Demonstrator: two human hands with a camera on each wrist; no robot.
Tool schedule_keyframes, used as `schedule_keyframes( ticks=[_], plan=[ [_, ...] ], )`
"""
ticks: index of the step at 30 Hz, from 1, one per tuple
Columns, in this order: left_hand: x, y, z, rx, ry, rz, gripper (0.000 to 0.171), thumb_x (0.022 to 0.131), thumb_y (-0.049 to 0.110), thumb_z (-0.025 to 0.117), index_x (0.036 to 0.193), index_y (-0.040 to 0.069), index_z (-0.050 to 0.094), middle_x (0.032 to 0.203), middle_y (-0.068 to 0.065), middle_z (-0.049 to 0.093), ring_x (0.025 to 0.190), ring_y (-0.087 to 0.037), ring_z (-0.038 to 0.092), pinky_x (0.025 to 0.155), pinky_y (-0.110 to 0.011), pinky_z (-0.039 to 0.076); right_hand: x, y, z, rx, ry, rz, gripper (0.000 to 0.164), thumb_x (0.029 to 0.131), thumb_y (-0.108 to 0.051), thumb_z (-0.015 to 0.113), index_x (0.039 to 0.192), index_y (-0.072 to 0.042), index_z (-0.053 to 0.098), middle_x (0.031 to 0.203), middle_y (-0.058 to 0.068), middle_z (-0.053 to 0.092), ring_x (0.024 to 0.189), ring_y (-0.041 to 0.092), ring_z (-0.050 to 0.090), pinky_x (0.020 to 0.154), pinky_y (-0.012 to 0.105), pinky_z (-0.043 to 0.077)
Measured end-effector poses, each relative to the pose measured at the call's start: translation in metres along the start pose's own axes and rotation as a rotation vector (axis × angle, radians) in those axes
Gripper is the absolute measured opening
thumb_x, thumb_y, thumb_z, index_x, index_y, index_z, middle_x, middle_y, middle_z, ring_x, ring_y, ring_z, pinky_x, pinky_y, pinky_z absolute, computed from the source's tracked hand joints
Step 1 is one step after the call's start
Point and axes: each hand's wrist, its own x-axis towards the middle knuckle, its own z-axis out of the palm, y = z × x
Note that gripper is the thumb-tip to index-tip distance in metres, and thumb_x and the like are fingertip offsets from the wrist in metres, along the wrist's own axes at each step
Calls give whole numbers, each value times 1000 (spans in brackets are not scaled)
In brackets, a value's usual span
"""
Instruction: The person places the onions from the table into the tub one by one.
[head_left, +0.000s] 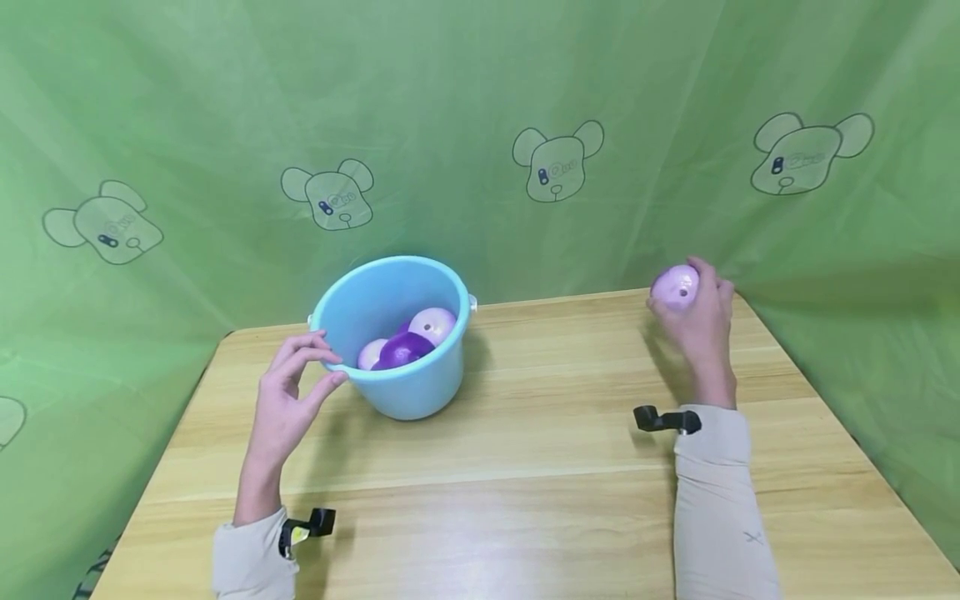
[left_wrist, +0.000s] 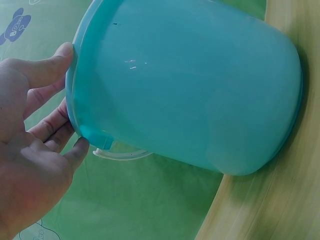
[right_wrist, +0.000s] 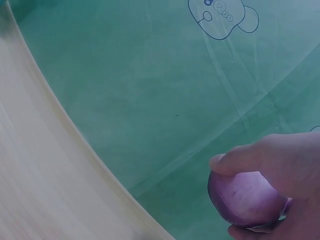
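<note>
A light blue bucket (head_left: 408, 392) stands upright at the back left of the wooden table. Inside it lie several balls, among them a dark purple ball (head_left: 405, 349) and a pale lilac one (head_left: 433, 323). At the bucket's near left rim, my left hand (head_left: 288, 400) pinches the edge between thumb and fingertips. In the left wrist view, the fingers (left_wrist: 52, 125) meet that rim beside the handle joint. Over the table's far right corner, my right hand (head_left: 701, 325) grips a light purple ball (head_left: 675, 286) with a small dark hole. The right wrist view shows the thumb across this ball (right_wrist: 245, 197).
Behind the table (head_left: 540, 450) hangs a green curtain (head_left: 450, 100) printed with bear faces, and it runs down both sides. The bucket's white handle (left_wrist: 125, 155) hangs at its side. Black camera mounts (head_left: 667, 419) sit on both wrists.
</note>
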Motion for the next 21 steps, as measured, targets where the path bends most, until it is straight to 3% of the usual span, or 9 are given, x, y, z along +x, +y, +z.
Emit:
schedule_keyframes(
  ticks=[4,8,13,21],
  plan=[
    [0,1,0,5,-1,2,16,83,-23,70,97,-16,66,114,-20,55,134,-46,43,123,-33,34,-1,-2,-1,2,-1,-1,94,88,-12,78,163,-25,23,156,27,23,133,52,39,105,75,41],
    [0,-12,-2,2,2,7,18,82,-24,70,98,-15,66,116,-29,54,135,-47,42,123,-33,33,-3,-5,0,2,-6,-4,94,88,-12,78,163,-24,23,155,29,24,132,53,39,105,75,41],
    [-2,-26,-5,-6,4,13,22,82,-23,72,99,-10,69,118,-27,55,137,-40,44,123,-33,33,-4,-7,2,0,-10,-19,93,88,-12,78,163,-22,24,153,30,25,130,52,41,104,75,42],
    [-2,-29,-5,-15,2,25,23,82,-20,74,99,-7,70,118,-27,55,137,-36,45,123,-34,34,-6,-7,2,3,-18,-47,93,87,-13,80,162,-20,26,152,30,27,128,51,42,103,74,44]
  ],
)
